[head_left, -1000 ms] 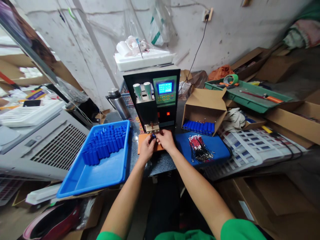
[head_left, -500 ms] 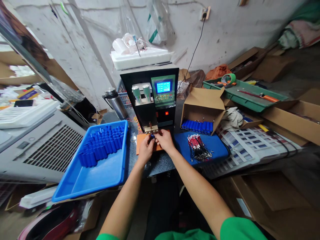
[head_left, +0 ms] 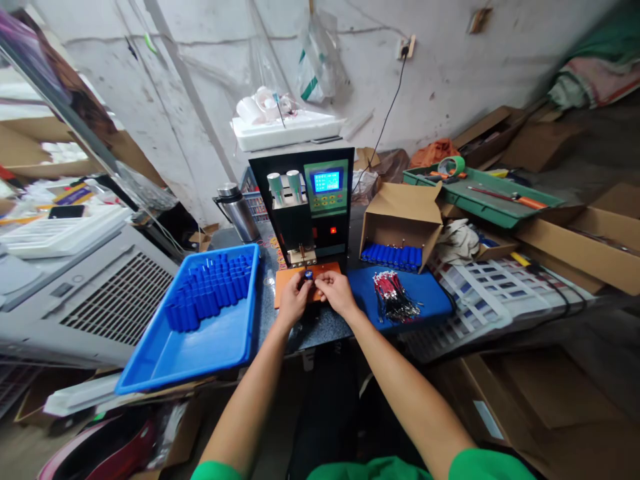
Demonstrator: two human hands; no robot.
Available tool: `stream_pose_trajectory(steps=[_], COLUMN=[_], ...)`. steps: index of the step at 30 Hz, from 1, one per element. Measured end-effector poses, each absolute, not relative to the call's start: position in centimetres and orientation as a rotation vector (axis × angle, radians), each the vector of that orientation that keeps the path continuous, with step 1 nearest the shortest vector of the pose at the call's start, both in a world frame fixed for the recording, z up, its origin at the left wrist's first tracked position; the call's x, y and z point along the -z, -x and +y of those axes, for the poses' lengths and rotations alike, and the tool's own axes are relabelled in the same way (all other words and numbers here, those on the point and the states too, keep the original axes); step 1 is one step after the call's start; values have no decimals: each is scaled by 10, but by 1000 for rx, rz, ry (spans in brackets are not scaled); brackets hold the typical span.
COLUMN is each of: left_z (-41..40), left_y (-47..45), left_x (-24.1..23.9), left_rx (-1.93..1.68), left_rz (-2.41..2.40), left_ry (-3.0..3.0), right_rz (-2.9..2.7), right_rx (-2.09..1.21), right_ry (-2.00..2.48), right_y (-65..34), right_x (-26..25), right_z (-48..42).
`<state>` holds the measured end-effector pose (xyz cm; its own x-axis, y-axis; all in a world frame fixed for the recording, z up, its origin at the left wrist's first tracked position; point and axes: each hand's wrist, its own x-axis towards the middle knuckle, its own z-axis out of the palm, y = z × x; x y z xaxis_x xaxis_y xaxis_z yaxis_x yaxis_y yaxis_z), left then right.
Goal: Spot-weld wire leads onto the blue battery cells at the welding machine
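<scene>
My left hand (head_left: 294,298) is closed around a small blue cylindrical battery cell (head_left: 309,274), its end turned up towards me. Close on its right, my right hand (head_left: 336,291) has thumb and fingers pinched together; whatever may be between them is too small to make out. Both hands are over the orange plate (head_left: 286,279) in front of a black spot welder (head_left: 327,248) with a lit screen. The welder's copper-coloured electrode pins (head_left: 303,253) stand just behind the cell.
At left, a blue tray (head_left: 200,353) holds many blue cells. Red and black wire leads (head_left: 395,297) lie on a blue pad (head_left: 440,297) at right. Behind them, an open cardboard box (head_left: 400,207) contains more cells. A steel flask (head_left: 240,215) stands behind the tray.
My right hand has drawn slightly right, away from the cell. The cell has come a little forward from the electrodes and its end now shows. The camera view has shifted slightly.
</scene>
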<state>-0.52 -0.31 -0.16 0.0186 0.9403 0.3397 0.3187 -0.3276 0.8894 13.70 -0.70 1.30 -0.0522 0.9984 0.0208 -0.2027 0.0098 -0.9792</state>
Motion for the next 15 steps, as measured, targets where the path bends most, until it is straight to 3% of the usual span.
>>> stream_pose_trajectory(steps=[8,15], left_z=[-15,-21], left_y=[0,-20], left_x=[3,-5], left_rx=[-1371,-1347], left_rz=[1279,1352], left_ry=[-1852,-2536], right_rz=[-1195,-1347], right_rx=[-1151,-981], right_ry=[1083,1071], right_y=[-142,-165], right_x=[-8,-16], right_z=[-28,-43])
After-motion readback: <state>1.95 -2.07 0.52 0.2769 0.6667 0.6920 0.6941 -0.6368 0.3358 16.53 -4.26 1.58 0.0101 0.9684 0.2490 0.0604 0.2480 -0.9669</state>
